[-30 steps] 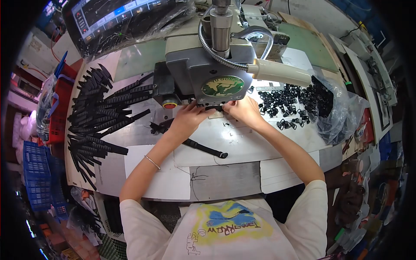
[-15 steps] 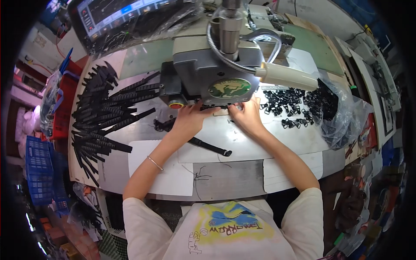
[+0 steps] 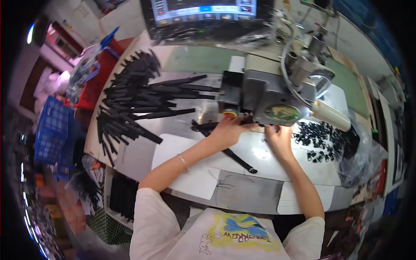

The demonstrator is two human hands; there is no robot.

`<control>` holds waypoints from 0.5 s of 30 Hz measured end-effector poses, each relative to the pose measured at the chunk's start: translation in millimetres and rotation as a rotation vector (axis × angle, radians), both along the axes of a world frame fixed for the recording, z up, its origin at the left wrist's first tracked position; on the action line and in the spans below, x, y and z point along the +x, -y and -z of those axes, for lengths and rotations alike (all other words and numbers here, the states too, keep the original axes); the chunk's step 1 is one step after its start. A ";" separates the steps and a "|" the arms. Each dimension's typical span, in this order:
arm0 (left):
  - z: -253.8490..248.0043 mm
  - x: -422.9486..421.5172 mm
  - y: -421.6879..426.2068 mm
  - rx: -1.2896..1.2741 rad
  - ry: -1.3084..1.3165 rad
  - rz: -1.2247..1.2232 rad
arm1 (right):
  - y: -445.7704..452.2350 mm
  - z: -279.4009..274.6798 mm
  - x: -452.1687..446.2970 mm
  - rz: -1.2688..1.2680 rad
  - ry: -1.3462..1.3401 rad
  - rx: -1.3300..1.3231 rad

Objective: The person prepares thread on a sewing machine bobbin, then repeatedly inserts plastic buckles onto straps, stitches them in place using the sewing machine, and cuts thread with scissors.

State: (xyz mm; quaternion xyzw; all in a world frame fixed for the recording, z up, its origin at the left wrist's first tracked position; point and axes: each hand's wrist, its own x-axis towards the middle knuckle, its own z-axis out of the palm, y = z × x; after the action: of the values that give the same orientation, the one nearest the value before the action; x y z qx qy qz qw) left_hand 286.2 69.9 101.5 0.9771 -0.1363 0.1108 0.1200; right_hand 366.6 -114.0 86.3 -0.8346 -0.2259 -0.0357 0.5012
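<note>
My left hand (image 3: pixel 229 131) is closed on a black webbing strap (image 3: pixel 238 160) at the lower front of a grey sewing machine head (image 3: pixel 277 93). The strap's loose end runs out beneath my wrist toward the front of the table. My right hand (image 3: pixel 279 138) is just to the right, under the machine's green oval badge, its thumb and fingers pinched together. A small dark bit shows at those fingertips, too small to name. The machine head hides part of the fingertips of both hands.
Many black webbing straps (image 3: pixel 138 95) lie fanned out at the left. Small black buckles (image 3: pixel 318 138) are spread at the right beside a clear plastic bag (image 3: pixel 362 158). A lit screen (image 3: pixel 203 13) stands behind. A red bin (image 3: pixel 93 82) and blue crate (image 3: pixel 52 130) are far left.
The camera view has turned left, so machine, hands and table appear farther right. Both hands stay at the machine head's front, with hardly any change in their grip.
</note>
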 end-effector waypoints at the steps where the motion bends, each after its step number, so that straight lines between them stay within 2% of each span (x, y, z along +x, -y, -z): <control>1: 5.5 2.1 -0.7 0.005 0.034 0.004 | -2.7 -2.7 1.3 0.023 0.053 0.039; 2: 5.9 2.8 -0.4 -0.021 0.069 0.024 | -1.4 4.0 7.8 0.012 -0.038 -0.011; 5: -2.8 -4.9 -24.9 0.011 0.129 0.077 | 5.1 -2.2 -1.7 0.007 0.186 -0.100; 6: -8.4 -12.4 -40.4 0.040 0.142 0.096 | 4.0 -4.7 -3.1 0.016 0.133 -0.105; 7: -22.0 -20.1 -58.4 -0.084 0.056 -0.106 | 2.7 -4.5 -3.3 -0.011 0.077 -0.052; 9: -20.3 -35.4 -109.5 -0.173 0.165 -0.398 | 3.8 -1.9 -1.0 -0.034 -0.031 0.039; 10: -33.4 -46.0 -130.0 -0.130 0.025 -0.504 | 3.9 6.1 1.3 -0.030 -0.046 0.032; 11: -40.0 -57.4 -139.1 0.100 0.024 -0.600 | 3.6 5.2 0.8 -0.010 -0.012 0.041; 12: -30.8 -64.4 -157.6 -0.013 0.025 -0.588 | 7.0 -1.1 5.1 -0.122 -0.122 0.067; 13: -36.0 -67.5 -164.8 -0.081 -0.076 -0.577 | 13.4 -18.1 4.3 -0.181 -0.124 -0.074; 14: -27.6 -67.5 -181.2 -0.158 -0.070 -0.497 | 19.9 -6.2 13.5 -0.284 0.118 -0.074; 15: -28.6 -66.2 -188.1 -0.156 -0.104 -0.437 | 21.0 -6.1 14.5 -0.329 0.166 -0.029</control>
State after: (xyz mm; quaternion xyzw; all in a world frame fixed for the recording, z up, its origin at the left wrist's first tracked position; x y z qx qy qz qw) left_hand 220.0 258.0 130.1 0.9756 0.0936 0.0938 0.1751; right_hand 381.1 -135.0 92.4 -0.7875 -0.4006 -0.0186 0.4680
